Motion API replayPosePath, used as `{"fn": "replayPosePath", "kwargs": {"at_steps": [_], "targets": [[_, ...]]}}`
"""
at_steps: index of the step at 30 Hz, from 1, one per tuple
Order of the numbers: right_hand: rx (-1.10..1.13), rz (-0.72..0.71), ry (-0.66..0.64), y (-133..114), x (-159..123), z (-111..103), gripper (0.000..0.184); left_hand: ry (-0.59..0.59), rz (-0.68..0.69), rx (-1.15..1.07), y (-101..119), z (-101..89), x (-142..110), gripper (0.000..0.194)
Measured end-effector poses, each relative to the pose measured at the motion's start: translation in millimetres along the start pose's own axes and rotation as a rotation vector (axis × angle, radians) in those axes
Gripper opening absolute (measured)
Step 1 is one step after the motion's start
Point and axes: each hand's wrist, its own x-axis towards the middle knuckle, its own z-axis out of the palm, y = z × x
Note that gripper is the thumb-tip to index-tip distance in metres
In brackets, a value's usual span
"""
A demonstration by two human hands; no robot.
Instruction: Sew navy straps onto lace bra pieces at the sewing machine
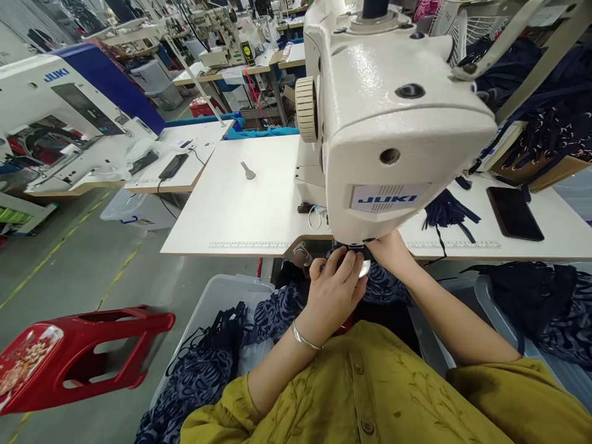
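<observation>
A white sewing machine (402,148) stands in front of me, its head hiding the needle area. My left hand (335,287), with a silver bangle on the wrist, is below the head, fingers curled over dark fabric at the machine's bed. My right hand (388,251) reaches in from the other side; its fingers are hidden behind the head. A navy patterned garment (382,283) hangs below both hands. Beside my left fingers shows a small shiny, pale rounded part (365,269) of the machine.
Patterned garments fill a clear plastic bin (231,283) at left; more navy garments (541,308) lie at right. On the white table (231,197) are a grey peg (248,171), navy straps (448,213) and a phone (515,213). A red stool (102,351) lies on the floor.
</observation>
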Motion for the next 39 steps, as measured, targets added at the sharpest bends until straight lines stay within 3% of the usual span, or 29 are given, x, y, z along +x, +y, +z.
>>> {"fn": "replayPosePath", "kwargs": {"at_steps": [8,20,31,39], "targets": [[0.029,-0.017,0.032,0,1,1,0.018,0.004,-0.012,0.008,1,0.4,1,0.035],[0.077,-0.051,-0.029,1,2,0,0.02,0.009,-0.014,0.008,2,0.3,1,0.035],[0.055,-0.071,-0.014,-11,4,-1,0.022,0.123,0.009,0.02,-2,2.4,3,0.037],[0.104,-0.095,-0.007,-9,3,0,0.024,0.085,0.013,0.004,-2,3.7,1,0.038]]}}
